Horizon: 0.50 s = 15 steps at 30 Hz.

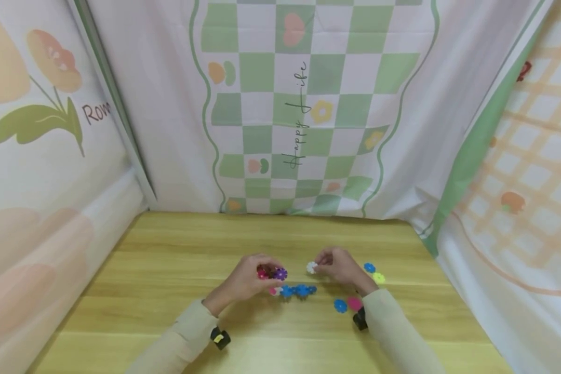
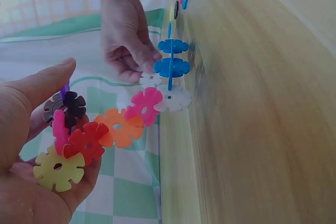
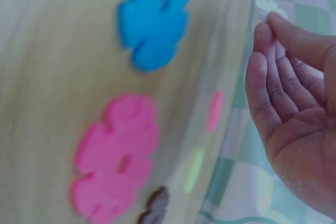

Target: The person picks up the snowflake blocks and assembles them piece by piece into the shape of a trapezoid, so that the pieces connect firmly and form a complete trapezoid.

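My left hand (image 1: 244,278) holds a chain of interlocking snowflake discs, its fingers curled behind one end. In the left wrist view a yellow disc (image 2: 59,168), a red disc (image 2: 88,143), a black disc (image 2: 65,109) and a pink one lie at that hand. From there the chain runs through an orange disc (image 2: 121,127), another pink disc (image 2: 144,106) and a white disc (image 2: 176,99) to several blue discs (image 1: 302,290). A purple disc (image 1: 281,274) shows by the left fingertips. Thumb and forefinger of my right hand (image 1: 340,265) pinch a separate white disc (image 3: 269,6).
Loose discs lie on the wooden table (image 1: 280,343) near the right forearm: a blue one (image 1: 340,305), a pink one (image 1: 354,304), another blue one (image 1: 369,267) and a yellow one (image 1: 378,278). Patterned cloth (image 1: 290,130) hangs behind the table and on both sides.
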Available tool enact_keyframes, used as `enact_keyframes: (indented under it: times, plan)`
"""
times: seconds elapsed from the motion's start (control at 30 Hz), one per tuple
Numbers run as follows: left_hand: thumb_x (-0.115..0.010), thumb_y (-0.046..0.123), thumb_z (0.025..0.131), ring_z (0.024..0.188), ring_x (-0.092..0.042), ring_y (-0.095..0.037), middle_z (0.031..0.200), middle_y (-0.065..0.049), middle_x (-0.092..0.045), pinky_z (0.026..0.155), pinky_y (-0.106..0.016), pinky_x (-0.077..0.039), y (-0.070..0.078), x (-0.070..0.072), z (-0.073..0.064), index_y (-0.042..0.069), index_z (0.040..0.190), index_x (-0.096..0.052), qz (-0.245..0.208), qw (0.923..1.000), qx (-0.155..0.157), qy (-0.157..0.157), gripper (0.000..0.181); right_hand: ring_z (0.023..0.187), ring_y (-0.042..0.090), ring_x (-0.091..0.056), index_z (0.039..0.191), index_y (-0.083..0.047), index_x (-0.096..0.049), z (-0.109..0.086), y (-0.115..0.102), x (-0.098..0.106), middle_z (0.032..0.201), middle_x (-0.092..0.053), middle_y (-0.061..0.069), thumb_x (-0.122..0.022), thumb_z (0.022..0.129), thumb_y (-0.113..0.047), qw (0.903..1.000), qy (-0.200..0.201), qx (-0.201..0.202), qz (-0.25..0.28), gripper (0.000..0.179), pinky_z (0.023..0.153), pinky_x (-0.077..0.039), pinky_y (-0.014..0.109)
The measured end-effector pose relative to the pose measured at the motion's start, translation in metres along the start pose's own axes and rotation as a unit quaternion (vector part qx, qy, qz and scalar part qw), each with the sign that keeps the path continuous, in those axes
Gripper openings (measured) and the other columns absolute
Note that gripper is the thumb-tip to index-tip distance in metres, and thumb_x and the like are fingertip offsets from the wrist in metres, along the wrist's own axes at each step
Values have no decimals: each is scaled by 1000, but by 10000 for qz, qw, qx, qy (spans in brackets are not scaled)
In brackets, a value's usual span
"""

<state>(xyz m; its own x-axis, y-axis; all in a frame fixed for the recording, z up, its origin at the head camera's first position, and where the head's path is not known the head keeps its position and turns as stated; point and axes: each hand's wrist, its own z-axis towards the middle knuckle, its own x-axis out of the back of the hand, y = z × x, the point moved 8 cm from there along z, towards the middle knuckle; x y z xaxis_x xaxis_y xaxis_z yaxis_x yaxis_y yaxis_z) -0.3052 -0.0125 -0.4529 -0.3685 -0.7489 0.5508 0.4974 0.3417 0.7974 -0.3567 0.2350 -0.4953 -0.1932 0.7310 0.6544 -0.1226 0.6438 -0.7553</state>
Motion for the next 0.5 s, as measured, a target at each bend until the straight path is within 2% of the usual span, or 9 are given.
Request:
enact_keyframes:
  times: [0.27,0.37,0.5]
  plan:
    - [-84,27,91,95,-69,-8,110,2,-75,82,-21,-61,0,1,0,18,119,-76,-86,10000,36,-1,31,90,17,-71,106,-8,-73,-19,-47,3,99,-75,6,-77,97,-19,9959,-77,872,215,15,79,-61,24]
    - [-83,27,92,93,-69,-7,110,1,-75,81,-21,-61,0,1,0,17,120,-76,-46,10000,2,6,31,89,20,-73,105,-7,-73,-27,-66,2,98,-76,8,-78,96,-18,9923,-33,1176,388,15,78,-62,24]
    - [-83,26,92,92,-69,-6,109,1,-75,80,-22,-61,0,1,1,17,120,-76,-47,10000,-11,2,30,86,16,-73,103,-8,-73,-36,-85,-2,95,-76,7,-80,94,-17,9876,50,1506,445,14,78,-63,25]
